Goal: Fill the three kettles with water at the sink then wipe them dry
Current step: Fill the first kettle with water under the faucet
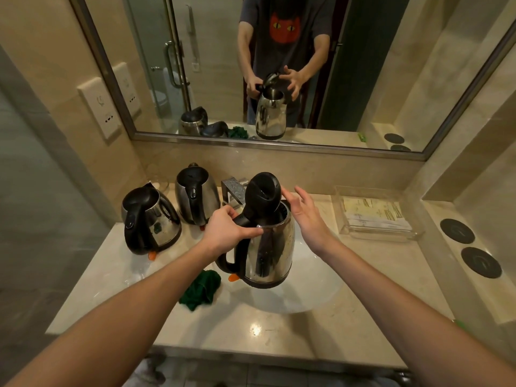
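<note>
Kettle (pixel 272 247) first: it hangs upright in our left hand (pixel 227 229), over the sink (pixel 321 291), with its black lid (pixel 262 191) swung fully up. Our left hand wraps the top of the handle, fingers curled round it and thumb laid along the rim. Our right hand (pixel 305 216) is spread open just right of the lid and holds nothing; whether a fingertip touches the lid's edge we cannot tell.

The step, as we judge it, is getting this kettle under the tap (pixel 233 188), which stands just beyond our left hand, behind the lid. To do it well we should keep the lid back and bring the mouth squarely under the spout. We should also hold the body level so the growing weight does not twist the wrist, and stop short of the brim.

Left of our left hand the second kettle (pixel 156 219) and third kettle (pixel 201 199) stand on the worktop (pixel 251 331) with lids down. The green cloth (pixel 201 287) lies below our left wrist, handy for wiping. Well right of our right hand sits a clear tray (pixel 413 233).
</note>
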`<state>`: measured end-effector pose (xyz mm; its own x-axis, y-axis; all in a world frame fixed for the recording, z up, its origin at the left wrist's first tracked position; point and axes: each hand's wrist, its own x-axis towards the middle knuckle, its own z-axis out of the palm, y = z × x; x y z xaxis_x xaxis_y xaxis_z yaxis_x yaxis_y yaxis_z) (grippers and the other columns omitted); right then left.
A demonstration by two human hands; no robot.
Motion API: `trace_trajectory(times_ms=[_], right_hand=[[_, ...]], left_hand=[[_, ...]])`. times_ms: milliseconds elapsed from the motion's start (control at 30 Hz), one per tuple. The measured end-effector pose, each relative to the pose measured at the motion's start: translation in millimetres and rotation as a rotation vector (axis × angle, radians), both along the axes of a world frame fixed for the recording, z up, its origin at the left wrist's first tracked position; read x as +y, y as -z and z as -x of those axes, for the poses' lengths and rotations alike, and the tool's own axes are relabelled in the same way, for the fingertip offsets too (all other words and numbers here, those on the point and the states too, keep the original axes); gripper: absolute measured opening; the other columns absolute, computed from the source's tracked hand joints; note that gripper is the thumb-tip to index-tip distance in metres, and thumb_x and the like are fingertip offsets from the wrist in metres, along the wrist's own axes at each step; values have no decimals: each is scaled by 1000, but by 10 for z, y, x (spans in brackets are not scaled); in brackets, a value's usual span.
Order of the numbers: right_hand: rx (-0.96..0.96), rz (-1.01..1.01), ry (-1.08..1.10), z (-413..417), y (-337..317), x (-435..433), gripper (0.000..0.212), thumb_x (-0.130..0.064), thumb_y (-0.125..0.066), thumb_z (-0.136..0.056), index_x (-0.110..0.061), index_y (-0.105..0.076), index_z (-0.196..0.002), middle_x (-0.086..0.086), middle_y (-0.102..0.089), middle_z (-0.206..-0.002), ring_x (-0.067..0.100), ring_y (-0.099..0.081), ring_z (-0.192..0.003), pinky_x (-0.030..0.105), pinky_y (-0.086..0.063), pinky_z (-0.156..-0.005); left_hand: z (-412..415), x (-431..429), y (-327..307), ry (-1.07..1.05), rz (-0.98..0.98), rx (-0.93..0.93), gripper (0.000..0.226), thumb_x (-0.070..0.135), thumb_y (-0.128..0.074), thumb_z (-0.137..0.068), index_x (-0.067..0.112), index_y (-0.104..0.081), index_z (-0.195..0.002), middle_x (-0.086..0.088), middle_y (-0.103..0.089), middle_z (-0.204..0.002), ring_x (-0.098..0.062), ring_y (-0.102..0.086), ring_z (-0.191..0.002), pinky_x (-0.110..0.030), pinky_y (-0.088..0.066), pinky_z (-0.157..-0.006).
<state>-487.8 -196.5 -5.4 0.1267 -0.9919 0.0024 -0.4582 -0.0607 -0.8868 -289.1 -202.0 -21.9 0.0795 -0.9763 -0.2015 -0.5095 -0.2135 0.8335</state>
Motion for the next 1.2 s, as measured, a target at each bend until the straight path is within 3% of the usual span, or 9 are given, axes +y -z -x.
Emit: trace_trajectory(times_ms=[133,300,433,600,733,833,1067,1200], right_hand=[[-122,-68,127,25,134,-124,53,-60,-21,-99,-43,-35,-148,-6,-20,-159,16,-14,-147,41,-14,-118],[-341,-435,226,-25,252,-359,70,-64,-19,-98,-24,-27,-154,5,-34,-156,29,-34,-142,47,-26,-116],[-423,-494,239,-186,324,-488,73,-65,-20,-97,-20,-29,-153,7,-33,-156,29,-32,-144,45,-23,-118],[-375,-496,294,-377,455,-625,71,-65,-22,-97,-23,-28,-154,7,-31,-158,28,-29,-145,47,-19,-121],[-328,-528,328,-473,602,-712,70,-65,-22,-97,-23,-34,-151,8,-35,-155,30,-31,-143,48,-22,-119],[-287,-550,312,-515,744,-784,68,-65,-22,-98,-24,-36,-150,7,-36,-155,29,-30,-144,50,-22,-119],[-173,-632,246,-519,1027,-1154,62,-60,-23,-100,-26,-36,-150,6,-37,-155,28,-32,-143,47,-23,-119],[-133,-646,123,-484,1173,-1490,60,-62,-19,-99,-33,-34,-150,4,-32,-157,28,-29,-145,50,-22,-119]], left_hand=[[-80,-44,70,-6,-30,36,60,44,-89,-53,20,-53,-95,0,-64,-95,-18,-62,-90,-45,-55,-82],[-145,-100,117,-8,-35,47,59,44,-89,-54,21,-51,-92,-1,-63,-95,-20,-62,-91,-45,-55,-81],[-215,-167,175,-5,-57,79,60,44,-89,-54,19,-51,-93,-2,-64,-97,-21,-62,-92,-45,-55,-82],[-345,-272,347,-8,-115,118,75,56,-86,-44,20,-52,-101,0,-66,-97,-20,-64,-91,-45,-56,-81],[-402,-339,516,17,-144,157,54,42,-88,-56,22,-50,-89,-1,-66,-92,-18,-64,-86,-39,-55,-79],[-427,-403,638,8,-195,168,54,42,-88,-56,24,-50,-90,1,-65,-95,-18,-63,-89,-39,-54,-82],[-398,-630,918,-75,-312,231,51,38,-89,-58,21,-53,-91,-2,-66,-92,-18,-64,-82,-27,-48,-56],[-363,-796,1076,-148,-366,248,53,39,-88,-58,20,-55,-94,-3,-67,-89,-16,-63,-73,-27,-46,-52]])
